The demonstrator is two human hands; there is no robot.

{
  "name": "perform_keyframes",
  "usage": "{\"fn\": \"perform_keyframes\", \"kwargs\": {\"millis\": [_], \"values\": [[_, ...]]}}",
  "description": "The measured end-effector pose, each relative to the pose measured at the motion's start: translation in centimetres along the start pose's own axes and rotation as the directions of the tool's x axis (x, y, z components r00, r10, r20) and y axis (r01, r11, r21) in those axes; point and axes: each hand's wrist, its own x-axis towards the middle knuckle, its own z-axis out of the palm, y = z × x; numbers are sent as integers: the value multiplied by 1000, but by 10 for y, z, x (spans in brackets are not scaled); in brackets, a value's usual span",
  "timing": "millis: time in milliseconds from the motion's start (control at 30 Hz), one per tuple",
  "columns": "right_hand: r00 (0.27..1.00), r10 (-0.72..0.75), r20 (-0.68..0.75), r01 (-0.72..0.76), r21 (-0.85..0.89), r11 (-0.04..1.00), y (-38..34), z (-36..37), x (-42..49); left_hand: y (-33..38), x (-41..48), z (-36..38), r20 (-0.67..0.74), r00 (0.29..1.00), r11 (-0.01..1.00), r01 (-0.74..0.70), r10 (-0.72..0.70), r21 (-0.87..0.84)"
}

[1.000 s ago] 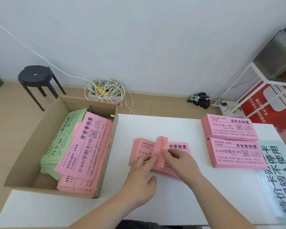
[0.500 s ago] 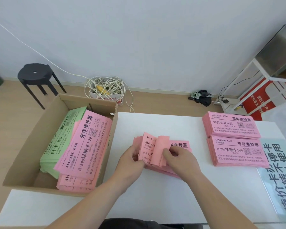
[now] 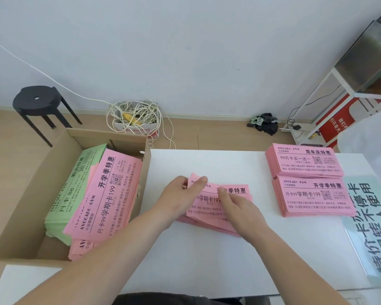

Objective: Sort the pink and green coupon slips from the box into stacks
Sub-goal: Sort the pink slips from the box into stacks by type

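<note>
A loose pile of pink coupon slips [image 3: 238, 197] lies in the middle of the white table [image 3: 207, 260]. My left hand [image 3: 176, 201] pinches the top slip's left end, thumb on top. My right hand [image 3: 240, 208] rests on the pile with its fingers laid flat on the top slip. The cardboard box [image 3: 26, 216] at the left holds green slips [image 3: 73, 186] and pink slips [image 3: 106, 194]. Two tidy pink stacks stand at the right, a far stack [image 3: 304, 160] and a near stack [image 3: 312, 195].
A pale green sign sheet [image 3: 365, 227] lies at the table's right edge. On the floor behind are a black stool [image 3: 37, 102], a coil of white cable [image 3: 134, 116], dark clutter [image 3: 264, 123] and a white shelf frame [image 3: 348, 91].
The slip that was folded up between my hands now lies flat on the pile. My left hand has shifted up to the slip's left end; my right hand lies flatter on it.
</note>
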Motion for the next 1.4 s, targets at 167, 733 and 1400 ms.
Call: {"fn": "perform_keyframes", "kwargs": {"millis": [167, 733, 1400], "values": [[999, -20, 29, 15, 178, 984, 25, -9, 24, 0, 12, -1, 53, 998, 978, -53, 43, 201], [973, -104, -204, 221, 716, 662, 60, -68, 0, 7, -15, -25, 52, 920, 922, -388, 388, -14], [956, 9, -294, 165, 562, 810, 63, -20, 3, -30, -19, 14, -189, 968, 977, -184, 162, -106]]}}
